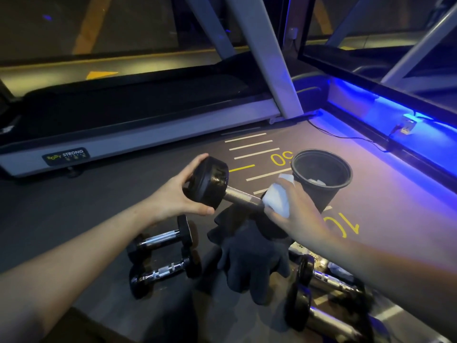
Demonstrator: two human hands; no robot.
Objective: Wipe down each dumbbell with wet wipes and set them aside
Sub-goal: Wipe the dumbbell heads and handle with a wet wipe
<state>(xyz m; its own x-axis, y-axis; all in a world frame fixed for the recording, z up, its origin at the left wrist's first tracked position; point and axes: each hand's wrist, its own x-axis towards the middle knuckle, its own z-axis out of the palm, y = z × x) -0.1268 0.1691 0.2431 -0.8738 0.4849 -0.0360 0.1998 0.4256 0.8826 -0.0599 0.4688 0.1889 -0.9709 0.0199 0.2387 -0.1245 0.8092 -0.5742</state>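
A dark gym floor (148, 194) with yellow markings is being bordered by a treadmill (138, 134) behind. A dumbbell (222, 186) is being gripped at one head by the left hand (178, 194); a wet wipe (278, 198) is being clutched around its bar by the right hand (300, 214), beside a black bin (324, 179).

"BODY STRONG" on treadmill label (66, 155), "50" on floor (280, 159)

Treadmill (138, 134) sits behind a black bucket (321, 179) on the floor; dark cloth (252, 258) lies nearer than the bucket.
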